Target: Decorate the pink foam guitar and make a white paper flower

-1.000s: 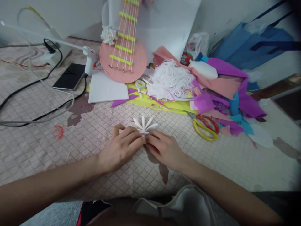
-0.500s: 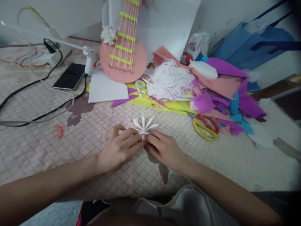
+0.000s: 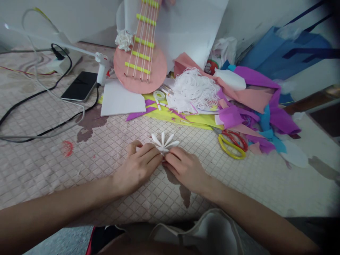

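A small white foam flower (image 3: 164,142) with several narrow petals lies on the pink quilted mat (image 3: 106,148). My left hand (image 3: 136,168) and my right hand (image 3: 184,168) meet at its base, fingertips pressed together on the lower part of the flower. The petals fan out beyond my fingers, away from me. Whatever lies under my fingertips is hidden.
Red and yellow scissors (image 3: 231,143) lie to the right. Behind are a pink cardboard guitar (image 3: 140,60), a white string tangle (image 3: 192,88), coloured foam scraps (image 3: 252,102), a white sheet (image 3: 122,101), a glue gun (image 3: 101,67), a phone (image 3: 79,86) and cables (image 3: 39,117).
Hardly anything differs. My hands stay pinched at the flower's base, and the view has shifted very slightly.
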The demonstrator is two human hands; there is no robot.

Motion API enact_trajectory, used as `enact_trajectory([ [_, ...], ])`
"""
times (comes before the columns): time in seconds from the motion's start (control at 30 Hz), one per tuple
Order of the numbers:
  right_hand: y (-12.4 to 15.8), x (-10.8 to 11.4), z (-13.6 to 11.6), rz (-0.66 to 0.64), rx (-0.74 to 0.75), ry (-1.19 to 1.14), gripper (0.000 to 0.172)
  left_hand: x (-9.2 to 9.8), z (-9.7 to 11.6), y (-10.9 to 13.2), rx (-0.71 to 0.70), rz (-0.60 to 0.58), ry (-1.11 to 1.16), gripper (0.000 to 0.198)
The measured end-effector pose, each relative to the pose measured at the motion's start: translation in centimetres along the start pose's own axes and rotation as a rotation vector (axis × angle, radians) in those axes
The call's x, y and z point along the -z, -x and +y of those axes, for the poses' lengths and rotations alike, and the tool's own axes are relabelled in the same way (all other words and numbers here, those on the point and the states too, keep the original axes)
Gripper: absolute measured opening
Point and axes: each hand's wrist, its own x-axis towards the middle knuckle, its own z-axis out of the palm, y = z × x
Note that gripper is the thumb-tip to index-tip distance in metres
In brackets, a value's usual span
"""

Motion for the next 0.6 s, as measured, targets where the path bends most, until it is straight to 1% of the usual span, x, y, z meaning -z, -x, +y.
enact_trajectory([
  [0.17, -0.05, -0.25, 0.14, -0.016, 0.021, 0.018, 0.021, -0.02, 0.02, -0.25, 0.021, -0.021, 0.009, 0.010],
  [0.33, -0.18, -0.13, 0.13, -0.018, 0.019, 0.006, 0.022, -0.13, -0.06, -0.30, 0.036, 0.012, 0.002, 0.011],
  [0.47, -0.18, -0.03, 0.13, -0.038, 0.014, 0.015, 0.021, -0.12, -0.22, -0.08, 0.017, -0.011, -0.005, 0.014],
  [0.6, -0.17, 0.09, 0.11, 0.010, -0.023, -0.040, 0.020, 0.02, -0.23, -0.02, 0.002, -0.041, -0.019, 0.016],
])
